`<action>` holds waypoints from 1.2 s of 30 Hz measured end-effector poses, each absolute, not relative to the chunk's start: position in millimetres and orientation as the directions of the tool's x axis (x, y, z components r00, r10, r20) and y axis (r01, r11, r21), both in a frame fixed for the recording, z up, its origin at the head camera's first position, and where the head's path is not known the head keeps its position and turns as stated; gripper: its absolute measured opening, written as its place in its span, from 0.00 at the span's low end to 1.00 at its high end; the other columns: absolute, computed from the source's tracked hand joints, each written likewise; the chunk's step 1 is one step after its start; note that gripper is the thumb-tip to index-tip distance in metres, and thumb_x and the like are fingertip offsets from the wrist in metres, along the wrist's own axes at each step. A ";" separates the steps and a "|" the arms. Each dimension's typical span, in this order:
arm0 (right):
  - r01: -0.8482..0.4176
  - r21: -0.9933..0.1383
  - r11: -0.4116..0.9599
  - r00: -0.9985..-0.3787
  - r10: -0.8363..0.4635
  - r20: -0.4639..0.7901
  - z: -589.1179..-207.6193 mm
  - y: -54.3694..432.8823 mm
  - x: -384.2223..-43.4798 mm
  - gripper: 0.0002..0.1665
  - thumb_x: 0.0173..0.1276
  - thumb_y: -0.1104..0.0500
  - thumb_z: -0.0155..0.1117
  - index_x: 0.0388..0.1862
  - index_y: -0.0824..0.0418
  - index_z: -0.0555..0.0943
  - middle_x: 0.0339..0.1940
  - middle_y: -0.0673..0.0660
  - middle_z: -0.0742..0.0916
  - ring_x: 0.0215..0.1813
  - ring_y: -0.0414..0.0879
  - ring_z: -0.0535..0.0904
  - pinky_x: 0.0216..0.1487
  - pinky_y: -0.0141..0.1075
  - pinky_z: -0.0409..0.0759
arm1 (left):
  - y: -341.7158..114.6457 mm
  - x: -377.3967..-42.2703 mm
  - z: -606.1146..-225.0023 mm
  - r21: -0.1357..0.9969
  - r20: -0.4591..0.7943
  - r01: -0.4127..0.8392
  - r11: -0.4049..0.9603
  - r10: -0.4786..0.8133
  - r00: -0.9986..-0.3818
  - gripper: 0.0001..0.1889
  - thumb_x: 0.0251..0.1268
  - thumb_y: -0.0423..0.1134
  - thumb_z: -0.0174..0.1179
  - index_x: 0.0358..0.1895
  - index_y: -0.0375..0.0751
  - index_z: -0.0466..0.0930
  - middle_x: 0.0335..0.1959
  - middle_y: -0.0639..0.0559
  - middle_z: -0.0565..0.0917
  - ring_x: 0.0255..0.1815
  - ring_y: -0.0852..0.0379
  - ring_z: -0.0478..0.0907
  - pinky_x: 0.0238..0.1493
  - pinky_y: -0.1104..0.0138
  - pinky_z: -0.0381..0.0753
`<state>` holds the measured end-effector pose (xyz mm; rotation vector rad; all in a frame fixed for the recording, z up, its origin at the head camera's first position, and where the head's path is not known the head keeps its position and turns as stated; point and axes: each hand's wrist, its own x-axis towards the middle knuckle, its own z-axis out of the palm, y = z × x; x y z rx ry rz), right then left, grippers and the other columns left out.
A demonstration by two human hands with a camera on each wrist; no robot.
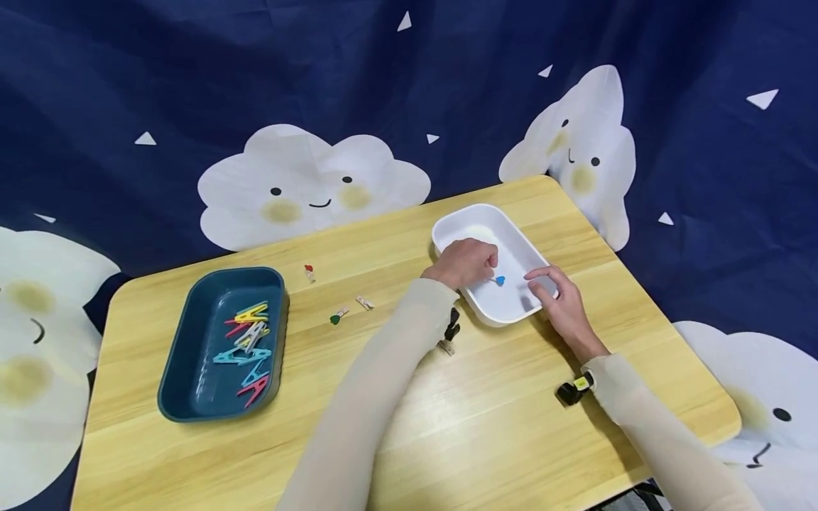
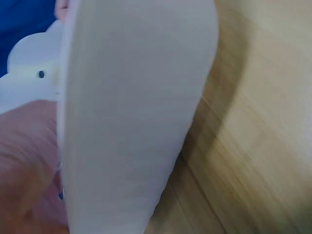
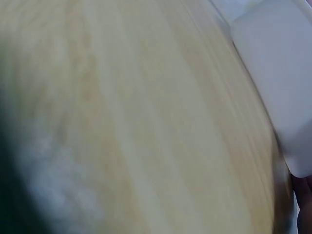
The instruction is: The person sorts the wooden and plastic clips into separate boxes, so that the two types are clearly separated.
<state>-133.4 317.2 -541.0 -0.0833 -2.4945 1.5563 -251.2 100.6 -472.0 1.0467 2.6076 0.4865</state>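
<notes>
A white plastic tub point(image 1: 525, 248) stands at the right of the table. My left hand point(image 1: 465, 262) is over its near left side with fingers curled, pinching a small wooden clothespin with a blue heart point(image 1: 500, 281). Its fingertips are hidden beneath the hand. In the left wrist view the tub's wall point(image 2: 131, 107) covers much of that hand. At the tub's right rim is my right hand point(image 1: 562, 301), thumb and forefinger loosely spread over the edge. In the right wrist view its fingers point(image 3: 304, 200) show just at the tub's corner.
A dark blue tub point(image 1: 185, 362) at left holds several coloured plastic clothespins point(image 1: 252, 337). Between the tubs lie small wooden clothespins, one with a red heart point(image 1: 309, 272), one with a green heart point(image 1: 336, 319), another point(image 1: 365, 303) nearby, and one point(image 1: 446, 348) beside the left wrist.
</notes>
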 end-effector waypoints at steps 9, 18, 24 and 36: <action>-0.049 -0.890 0.453 -0.979 0.157 0.133 -540.8 316.8 -133.6 0.12 0.82 0.58 0.64 0.55 0.65 0.86 0.58 0.58 0.85 0.65 0.30 0.74 0.79 0.43 0.63 | 50.0 -233.1 -459.9 0.742 0.162 0.539 0.399 0.673 -0.721 0.12 0.77 0.40 0.70 0.56 0.40 0.87 0.53 0.50 0.90 0.59 0.50 0.84 0.66 0.66 0.79; -0.052 -0.892 0.449 -0.979 0.152 0.133 -539.7 315.9 -133.8 0.14 0.83 0.57 0.63 0.55 0.66 0.86 0.58 0.57 0.85 0.67 0.31 0.73 0.82 0.49 0.62 | -16.8 -190.0 -484.1 0.901 -0.036 0.263 0.344 0.664 -0.747 0.14 0.76 0.40 0.71 0.59 0.44 0.86 0.53 0.53 0.88 0.55 0.59 0.83 0.64 0.62 0.85; -0.050 -0.890 0.454 -0.981 0.146 0.129 -541.0 317.5 -133.7 0.14 0.83 0.57 0.63 0.56 0.66 0.86 0.59 0.57 0.85 0.66 0.28 0.72 0.81 0.50 0.62 | -32.4 -170.1 -513.8 0.858 -0.084 0.339 0.387 0.756 -0.649 0.14 0.77 0.39 0.71 0.60 0.45 0.86 0.55 0.52 0.88 0.53 0.61 0.83 0.58 0.67 0.85; -0.050 -0.896 0.441 -0.984 0.134 0.121 -543.1 319.1 -134.0 0.16 0.84 0.57 0.63 0.58 0.67 0.85 0.60 0.57 0.84 0.67 0.28 0.71 0.83 0.54 0.60 | -35.0 -157.5 -529.8 0.730 -0.035 0.525 0.438 0.791 -0.611 0.11 0.77 0.40 0.70 0.57 0.49 0.89 0.52 0.59 0.91 0.56 0.58 0.79 0.65 0.60 0.76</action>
